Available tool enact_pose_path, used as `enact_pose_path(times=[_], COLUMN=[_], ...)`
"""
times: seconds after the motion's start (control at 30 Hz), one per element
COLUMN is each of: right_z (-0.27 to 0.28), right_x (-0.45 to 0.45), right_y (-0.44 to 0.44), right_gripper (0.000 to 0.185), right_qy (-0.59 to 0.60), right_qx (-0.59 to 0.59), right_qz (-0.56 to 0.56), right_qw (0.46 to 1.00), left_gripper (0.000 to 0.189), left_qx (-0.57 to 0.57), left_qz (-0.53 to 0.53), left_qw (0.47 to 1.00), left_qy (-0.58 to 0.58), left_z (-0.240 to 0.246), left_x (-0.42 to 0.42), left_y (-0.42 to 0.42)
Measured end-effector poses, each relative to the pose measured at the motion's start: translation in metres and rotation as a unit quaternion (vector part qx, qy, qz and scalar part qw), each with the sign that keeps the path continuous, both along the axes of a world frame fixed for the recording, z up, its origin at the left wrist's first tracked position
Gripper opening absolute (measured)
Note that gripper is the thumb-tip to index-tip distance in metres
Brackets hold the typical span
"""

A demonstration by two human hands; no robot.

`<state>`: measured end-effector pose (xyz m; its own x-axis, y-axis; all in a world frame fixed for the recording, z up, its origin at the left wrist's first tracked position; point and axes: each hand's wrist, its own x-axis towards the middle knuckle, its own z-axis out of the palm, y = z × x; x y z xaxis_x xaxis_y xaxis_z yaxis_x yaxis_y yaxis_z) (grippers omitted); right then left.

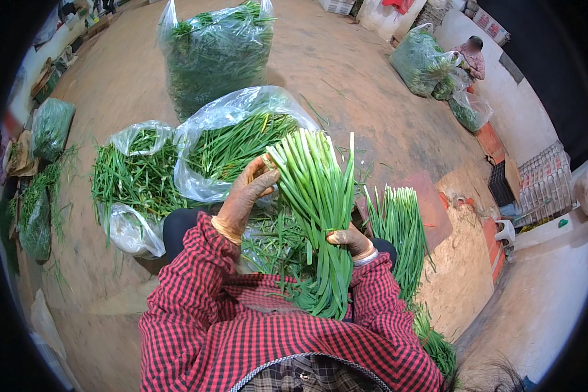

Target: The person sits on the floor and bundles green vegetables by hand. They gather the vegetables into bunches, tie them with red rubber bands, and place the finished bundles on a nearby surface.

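Note:
My right hand, in a thin glove, grips a thick bunch of garlic chives around its lower leafy part. The pale cut stalk ends fan out at the top, and the leaf tips hang down over my lap. My left hand, in a stained thin glove, is raised at the upper left of the bunch. Its fingertips meet the outer stalk ends; whether they pinch a stalk is unclear. Loose leaves and trimmings lie beneath, between my knees. Another bunch of chives lies right of my right hand, its pale ends aligned.
Before me an unsealed plastic bag holds chives, beside a heaped bag. A tall full bag stands beyond. More chives lie at lower right. A person sits by bags near the right wall. Crates stand right.

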<state>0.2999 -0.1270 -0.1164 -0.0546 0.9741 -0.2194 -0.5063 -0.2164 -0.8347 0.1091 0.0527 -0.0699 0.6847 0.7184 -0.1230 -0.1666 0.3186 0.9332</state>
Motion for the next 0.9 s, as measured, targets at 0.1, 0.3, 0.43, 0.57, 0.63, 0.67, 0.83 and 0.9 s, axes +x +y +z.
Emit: enact_pose_path(times=[0.1,0.3,0.43,0.57,0.63,0.67,0.83,0.9], right_z=[0.013,0.016,0.008,0.011,0.004,0.006,0.008,0.013], right_x=[-0.012,-0.015,-0.010,-0.005,0.001,0.000,0.000,-0.002], right_y=[-0.001,-0.002,-0.004,-0.009,-0.017,-0.017,-0.017,-0.012], right_gripper=[0.061,0.063,0.064,0.065,0.065,0.065,0.070,0.073], right_qy=[0.056,0.076,0.055,0.029,-0.010,-0.024,-0.073,-0.090], right_qx=[-0.009,-0.005,0.007,0.014,0.026,0.013,0.017,0.015], right_qz=[0.001,-0.007,0.003,0.009,0.003,0.005,0.021,0.032], right_qw=[0.998,0.997,0.998,0.999,1.000,1.000,0.997,0.995], left_gripper=[0.069,0.058,0.045,0.032,0.023,0.024,0.042,0.052], left_qx=[-0.072,-0.049,-0.028,0.054,0.060,0.031,0.352,0.427], left_qz=[0.042,-0.195,-0.173,-0.113,-0.020,0.018,0.125,0.155], left_qw=[0.995,0.979,0.984,0.991,0.994,0.997,0.891,0.876], left_qy=[-0.051,-0.028,0.011,0.052,0.085,0.069,0.258,0.163], left_z=[-0.009,-0.003,-0.015,-0.015,0.001,-0.006,-0.028,-0.009], left_x=[-0.009,-0.018,-0.015,-0.023,-0.026,-0.036,-0.057,-0.055], left_y=[0.000,-0.012,-0.008,-0.005,0.002,0.015,0.019,0.003])
